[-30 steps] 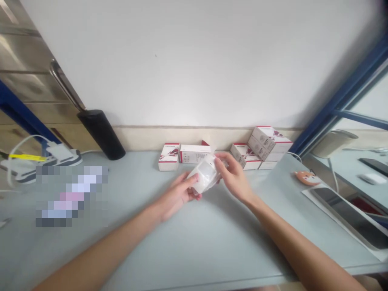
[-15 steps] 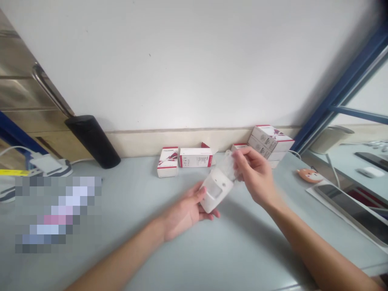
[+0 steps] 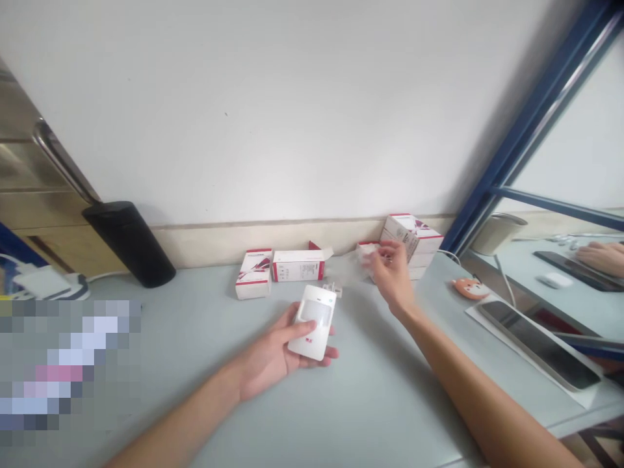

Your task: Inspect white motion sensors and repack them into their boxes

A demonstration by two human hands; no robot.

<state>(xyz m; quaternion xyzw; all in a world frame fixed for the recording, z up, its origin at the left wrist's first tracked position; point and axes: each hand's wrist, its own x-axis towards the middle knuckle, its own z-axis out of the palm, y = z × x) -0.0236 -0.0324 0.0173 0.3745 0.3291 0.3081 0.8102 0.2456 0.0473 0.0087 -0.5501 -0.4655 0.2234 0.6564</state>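
My left hand point(image 3: 273, 354) holds a white motion sensor point(image 3: 319, 343) face up, thumb across its front window and fingers beneath. The sensor bears a small red mark, and a small white bracket point(image 3: 336, 290) shows at its far end. Raised off to the right, my right hand point(image 3: 396, 276) pinches a clear plastic bag point(image 3: 351, 266), blurred by motion and apart from the sensor. Behind the sensor, a white and red box point(image 3: 298, 265) lies with its end flap open. Another box point(image 3: 253, 274) sits left of it.
Stacked boxes point(image 3: 416, 244) stand by the wall behind my right hand. A black cylinder point(image 3: 131, 242) leans at the left, near a power strip point(image 3: 63, 283). An orange animal-faced item point(image 3: 469, 288) and a dark flat device point(image 3: 541, 344) lie right. Beyond the blue frame point(image 3: 497, 162) another person's hand shows.
The plastic bag has come off the sensor and moved away to the right in my right hand. My left hand has drawn the sensor nearer and turned it more upright.
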